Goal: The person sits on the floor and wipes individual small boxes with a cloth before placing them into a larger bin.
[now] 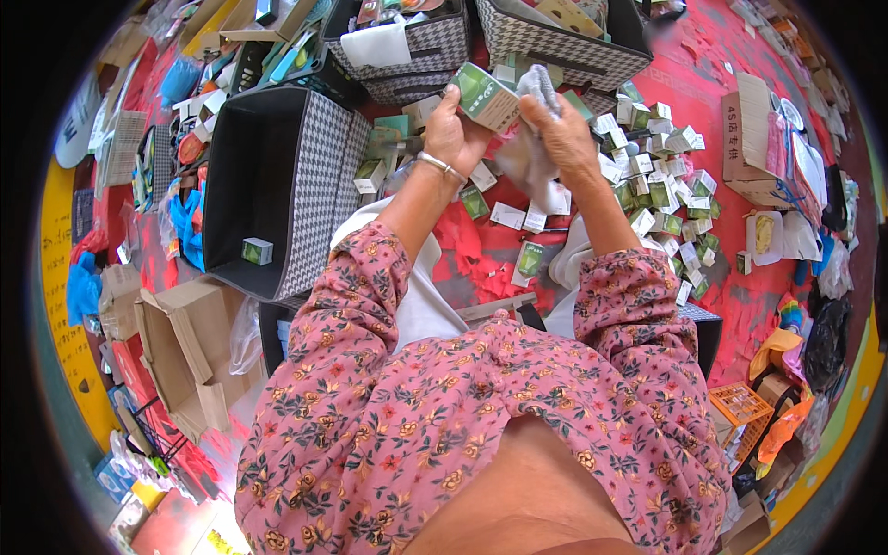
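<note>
My left hand (453, 139), with a bangle on its wrist, grips a small green and beige carton (487, 98) and holds it up in front of me. Close beside it, my right hand (566, 139) is closed around a crumpled grey cloth (527, 159), whose lower end hangs down. Whether the cloth touches the carton I cannot tell. Under and to the right of my hands lies a heap of small green and white boxes (659, 190). One more green and white box (529, 261) lies on the red floor between my knees.
At my left an open black-lined houndstooth storage bin (319, 199) lies with one small box (257, 251) inside. Two filled houndstooth bins stand ahead, one at the left (416, 54) and one at the right (564, 42). Cardboard boxes (199, 351) and an orange crate (740, 416) stand at the sides.
</note>
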`<state>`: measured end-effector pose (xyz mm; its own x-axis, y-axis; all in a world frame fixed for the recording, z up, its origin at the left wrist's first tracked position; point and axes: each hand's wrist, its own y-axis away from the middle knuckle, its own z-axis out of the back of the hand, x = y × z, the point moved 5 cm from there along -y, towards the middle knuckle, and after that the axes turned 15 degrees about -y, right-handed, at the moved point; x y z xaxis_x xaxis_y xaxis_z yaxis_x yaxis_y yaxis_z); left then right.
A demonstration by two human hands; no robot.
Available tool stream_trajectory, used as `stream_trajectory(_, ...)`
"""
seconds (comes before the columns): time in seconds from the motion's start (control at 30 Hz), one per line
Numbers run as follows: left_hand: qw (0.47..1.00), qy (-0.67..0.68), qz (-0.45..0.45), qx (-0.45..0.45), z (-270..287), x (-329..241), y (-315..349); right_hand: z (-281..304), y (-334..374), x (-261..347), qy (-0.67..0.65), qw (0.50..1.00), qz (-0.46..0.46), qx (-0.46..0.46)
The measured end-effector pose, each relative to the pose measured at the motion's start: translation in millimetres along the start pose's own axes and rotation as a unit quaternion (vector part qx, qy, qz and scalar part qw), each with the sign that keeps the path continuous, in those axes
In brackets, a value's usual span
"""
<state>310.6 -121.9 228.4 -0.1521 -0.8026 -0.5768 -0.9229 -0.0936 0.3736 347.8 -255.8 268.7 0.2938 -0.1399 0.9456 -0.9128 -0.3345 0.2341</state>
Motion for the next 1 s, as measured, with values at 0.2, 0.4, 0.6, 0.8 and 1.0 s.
stream_trajectory(0.2,0.991,-0.122,-0.043,0.022,-7,-1,6,2,-14,-12,-0.267,0.956,-0.109,-0.047)
stream_trajectory(0.4,0.973,-0.229,-0.002,0.013,-18,-12,13,10,-18,3,-0.214,0.975,-0.055,-0.001)
stream_trajectory(0.6,0.906,-0.417,0.050,0.041,-16,-1,18,6,-15,14,-0.007,0.994,0.110,0.020)
stream_trajectory(0.8,0.953,-0.295,0.026,0.059,-17,-4,12,30,-21,42,-0.161,0.975,0.131,-0.083)
stream_trajectory(1.0,0.937,-0.343,0.003,0.068,-14,6,13,-25,17,50,0.333,0.878,0.343,0.023)
